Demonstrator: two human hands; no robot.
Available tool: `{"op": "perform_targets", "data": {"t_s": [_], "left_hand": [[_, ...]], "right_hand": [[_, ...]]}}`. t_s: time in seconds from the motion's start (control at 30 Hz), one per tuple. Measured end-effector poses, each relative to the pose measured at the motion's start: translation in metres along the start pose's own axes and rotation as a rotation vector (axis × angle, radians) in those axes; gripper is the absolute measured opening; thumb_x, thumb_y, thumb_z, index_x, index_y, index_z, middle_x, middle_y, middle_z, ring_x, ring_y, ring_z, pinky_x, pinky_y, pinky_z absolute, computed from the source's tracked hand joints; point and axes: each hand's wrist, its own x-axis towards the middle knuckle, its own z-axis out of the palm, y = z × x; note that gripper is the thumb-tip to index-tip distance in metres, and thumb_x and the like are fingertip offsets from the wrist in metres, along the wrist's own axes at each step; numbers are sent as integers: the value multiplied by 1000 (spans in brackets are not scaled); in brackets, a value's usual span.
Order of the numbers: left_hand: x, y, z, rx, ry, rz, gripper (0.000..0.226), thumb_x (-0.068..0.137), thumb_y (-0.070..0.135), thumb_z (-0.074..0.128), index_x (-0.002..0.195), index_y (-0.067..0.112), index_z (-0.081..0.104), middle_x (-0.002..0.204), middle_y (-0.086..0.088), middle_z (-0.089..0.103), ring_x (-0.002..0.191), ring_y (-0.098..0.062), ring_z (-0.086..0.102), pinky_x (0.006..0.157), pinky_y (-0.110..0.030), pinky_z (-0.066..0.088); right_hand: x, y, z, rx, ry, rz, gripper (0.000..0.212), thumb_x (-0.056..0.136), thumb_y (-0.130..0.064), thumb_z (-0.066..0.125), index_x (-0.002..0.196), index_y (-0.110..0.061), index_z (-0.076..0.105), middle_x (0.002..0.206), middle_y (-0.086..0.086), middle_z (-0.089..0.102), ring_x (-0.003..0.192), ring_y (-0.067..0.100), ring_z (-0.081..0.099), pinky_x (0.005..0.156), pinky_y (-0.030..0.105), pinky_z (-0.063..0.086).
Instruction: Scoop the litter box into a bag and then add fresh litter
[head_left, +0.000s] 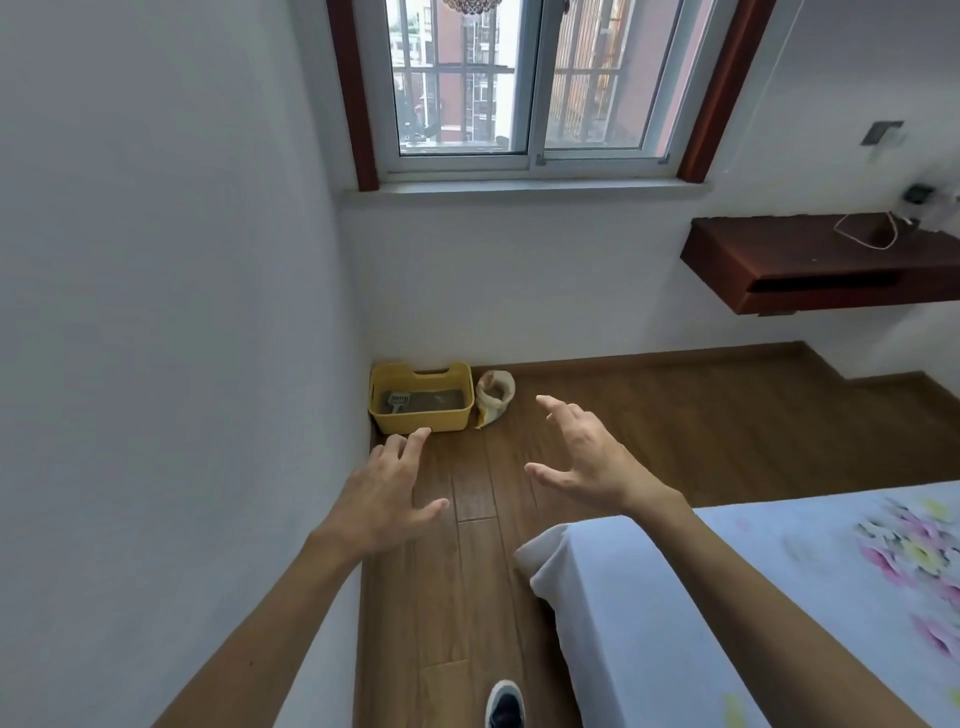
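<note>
A yellow litter box sits on the wooden floor in the corner under the window. Grey litter fills its bottom, and a grey slotted scoop lies in it at the left. Right beside the box stands an open cream bag with brownish litter inside. My left hand and my right hand are stretched out in the air well short of the box, fingers spread and holding nothing.
A white wall runs along the left. A bed with a pale floral sheet fills the lower right, leaving a narrow strip of floor. A dark wooden shelf hangs on the right wall. My shoe shows at the bottom.
</note>
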Motion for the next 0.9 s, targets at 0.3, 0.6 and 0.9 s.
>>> {"op": "perform_targets", "data": {"t_s": [0.3, 0.6, 0.9], "left_hand": [[132, -21, 7, 17, -13, -44, 92, 82, 62, 61, 152, 26, 13, 144, 1, 40, 129, -19, 44, 101, -33, 46], [224, -52, 9, 32, -18, -80, 92, 82, 62, 60, 152, 24, 14, 142, -2, 43, 126, -20, 46, 101, -34, 47], [326, -102, 12, 36, -54, -67, 92, 83, 61, 59, 153, 23, 12, 142, -2, 41, 127, -20, 44, 101, -35, 48]], "right_hand": [[131, 58, -7, 1, -63, -13, 86, 82, -51, 67, 150, -23, 22, 132, 5, 49, 124, 21, 44, 95, 43, 49], [232, 87, -9, 35, -78, -29, 85, 83, -48, 68, 151, -24, 22, 135, -1, 46, 124, 17, 42, 98, 34, 44], [324, 113, 6, -5, -91, 21, 87, 82, -53, 66, 151, -27, 21, 130, -3, 47, 123, 16, 42, 96, 39, 47]]}}
